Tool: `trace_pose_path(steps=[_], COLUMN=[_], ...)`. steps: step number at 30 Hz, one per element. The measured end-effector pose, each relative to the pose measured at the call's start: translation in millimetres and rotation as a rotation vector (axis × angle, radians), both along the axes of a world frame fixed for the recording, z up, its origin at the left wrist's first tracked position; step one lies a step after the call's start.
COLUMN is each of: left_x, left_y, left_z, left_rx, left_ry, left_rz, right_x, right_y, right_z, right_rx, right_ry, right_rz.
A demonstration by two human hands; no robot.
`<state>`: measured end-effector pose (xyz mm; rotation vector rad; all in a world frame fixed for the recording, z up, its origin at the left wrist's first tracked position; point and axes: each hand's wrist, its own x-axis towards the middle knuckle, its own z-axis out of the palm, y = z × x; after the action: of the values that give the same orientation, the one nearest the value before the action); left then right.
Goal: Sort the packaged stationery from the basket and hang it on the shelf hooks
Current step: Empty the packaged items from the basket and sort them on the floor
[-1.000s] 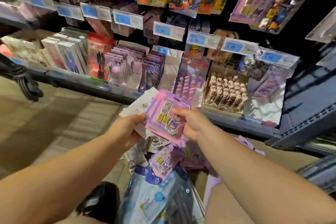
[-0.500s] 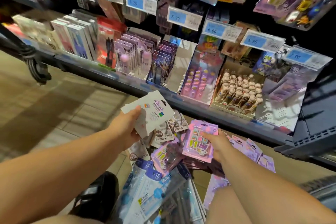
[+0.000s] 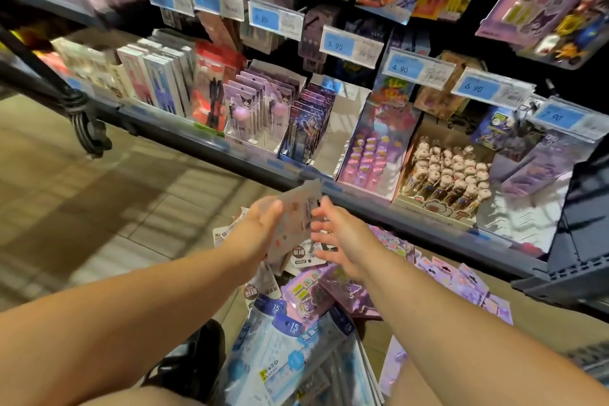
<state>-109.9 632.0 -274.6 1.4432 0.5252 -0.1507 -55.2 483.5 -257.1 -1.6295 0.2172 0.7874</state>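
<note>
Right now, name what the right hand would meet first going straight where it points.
Probably the card in the left hand: the right hand points its fingers left at it, almost touching, though blur hides depth.

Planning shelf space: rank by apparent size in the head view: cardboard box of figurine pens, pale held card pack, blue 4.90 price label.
Cardboard box of figurine pens
Pale card pack, nearer the camera, so unsure
Blue 4.90 price label
</note>
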Motion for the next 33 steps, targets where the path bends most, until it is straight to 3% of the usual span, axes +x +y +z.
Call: trace_pose_path(steps=[5,15,24,27,33], left_x=[-7.9,-9.5,13.6,14.2,9.0], left_y=[-3.6,-4.6,-7.6,-10.3,-10.4], left_z=[-3.1,5.1,6.4,7.1,11.2], left_rx=[0.013,-0.015,-0.051,-0.175,-0.175], left_ry=[-0.106,-0.218,-0.102,-0.001,0.011], left_rz=[-0.117,-0.323,0.170,0.132,0.061], right_x=[-5.8,7.9,-1.5,-3.1,-9.3], right_y=[24.4,27.5,2.1,-8.8,-12.5], right_z=[13.2,10.2,10.3,3.3,-0.3], right_rx=[0.158,0.060,0.225,0.248,0.237], right_ry=[0.160,0.050,-0.008,-0.006,-0.049], right_rz=[-0.043,-0.204,-0.294,-0.299,-0.177])
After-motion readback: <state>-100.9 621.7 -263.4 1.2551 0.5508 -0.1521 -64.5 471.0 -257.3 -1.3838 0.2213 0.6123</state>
